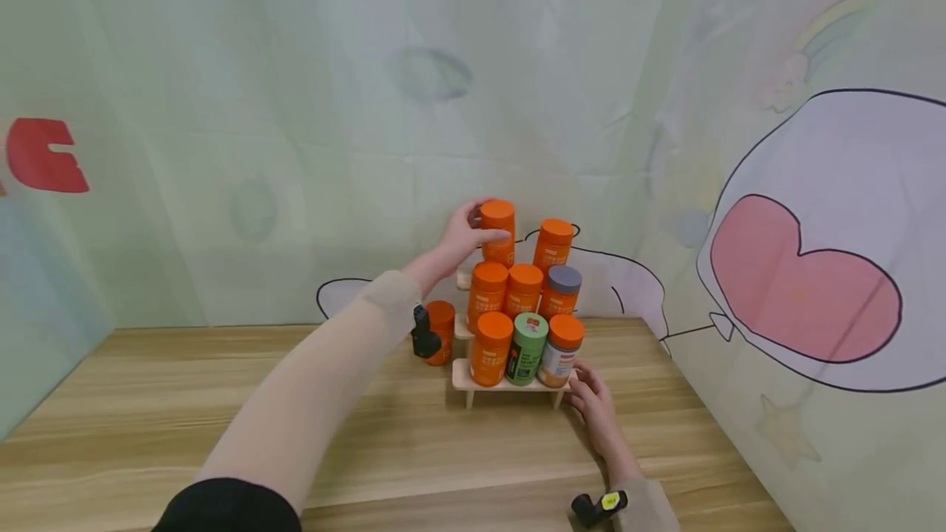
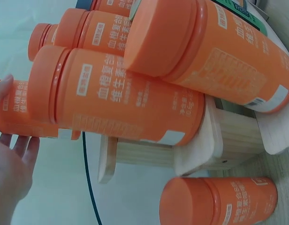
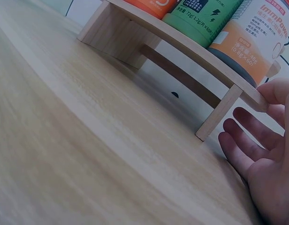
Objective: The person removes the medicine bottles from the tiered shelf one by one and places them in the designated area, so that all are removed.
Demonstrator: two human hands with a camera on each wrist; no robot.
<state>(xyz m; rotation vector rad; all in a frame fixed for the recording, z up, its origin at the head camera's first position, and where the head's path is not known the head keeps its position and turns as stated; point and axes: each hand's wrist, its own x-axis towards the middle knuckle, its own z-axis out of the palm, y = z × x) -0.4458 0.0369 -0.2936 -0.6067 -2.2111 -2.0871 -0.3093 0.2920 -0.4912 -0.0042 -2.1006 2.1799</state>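
At the top tier of a stepped wooden rack (image 1: 461,372), my left hand (image 1: 460,238) grips an orange vitamin bottle (image 1: 499,224), thumb across its front. The left wrist view shows the same bottle (image 2: 22,110) between thumb and fingers. My right hand (image 1: 594,405) is low at the rack's right end. In the right wrist view, this hand (image 3: 271,154) pinches the end of the bottom board (image 3: 250,96), its other fingers loosely bent below. Right above stands a white-and-orange bottle (image 1: 557,355), beside a green bottle (image 1: 528,351) and an orange bottle (image 1: 491,351).
The middle tier carries two orange-capped bottles (image 1: 524,290) and one with a grey cap (image 1: 565,279). Another orange bottle (image 1: 554,243) stands at the top right. Left of the rack, one bottle (image 1: 441,327) stands on the wooden table (image 1: 384,450), near the curtain (image 1: 296,146).
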